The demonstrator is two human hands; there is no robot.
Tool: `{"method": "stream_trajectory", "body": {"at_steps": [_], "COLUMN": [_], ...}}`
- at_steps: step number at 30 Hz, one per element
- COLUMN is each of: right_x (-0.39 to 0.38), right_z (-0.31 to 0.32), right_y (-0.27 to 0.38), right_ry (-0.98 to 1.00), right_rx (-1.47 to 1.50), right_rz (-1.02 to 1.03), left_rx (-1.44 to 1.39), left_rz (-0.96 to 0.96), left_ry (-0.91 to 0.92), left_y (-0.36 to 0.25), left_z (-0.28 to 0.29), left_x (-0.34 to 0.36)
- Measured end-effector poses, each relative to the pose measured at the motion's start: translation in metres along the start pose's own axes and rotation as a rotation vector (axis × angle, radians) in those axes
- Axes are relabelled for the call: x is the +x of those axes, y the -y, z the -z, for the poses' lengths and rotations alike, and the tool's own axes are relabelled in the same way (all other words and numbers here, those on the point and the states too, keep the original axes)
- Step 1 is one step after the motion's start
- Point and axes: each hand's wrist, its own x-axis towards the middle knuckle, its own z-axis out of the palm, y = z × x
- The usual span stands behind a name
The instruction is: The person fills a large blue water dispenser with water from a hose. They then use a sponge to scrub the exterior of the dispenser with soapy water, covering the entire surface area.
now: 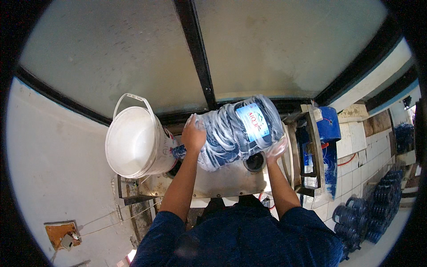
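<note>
A large blue water jug (222, 131) lies tilted on its side across a metal counter (209, 184), its neck towards the left and its base at upper right. White suds streak its ribbed sides, and a light blue label (252, 122) sits near the base. My left hand (194, 134) is closed over the jug's shoulder near the neck. At the base end my right hand (276, 150) grips the lower edge, foamy and a little blurred; its fingers are partly hidden. Just left of the neck stands a white bucket (133, 147) with its handle raised.
Behind the counter rises a framed glass panel (284, 49). A round dark opening (255, 163) shows in the counter below the jug. To the right are a metal frame (316, 151) and a blue drum (328, 124). Several blue jugs (356, 218) stand on the floor at far right.
</note>
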Motion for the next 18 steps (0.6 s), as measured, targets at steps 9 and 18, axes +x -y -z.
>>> {"method": "stream_trajectory", "body": {"at_steps": [9,18], "right_x": [0.126,0.140], "right_z": [-0.059,-0.102], "right_y": [0.199,0.175], "right_ry": [0.924,1.080], "right_rx": [-0.816,-0.943], "right_rz": [0.262,0.302], "left_rx": [-0.026,-0.058], "left_rz": [-0.090,-0.261], "left_ry": [-0.106,-0.245], "left_y": [-0.006,-0.007], "left_z": [0.007,0.006], "left_x": [-0.033,-0.123]}}
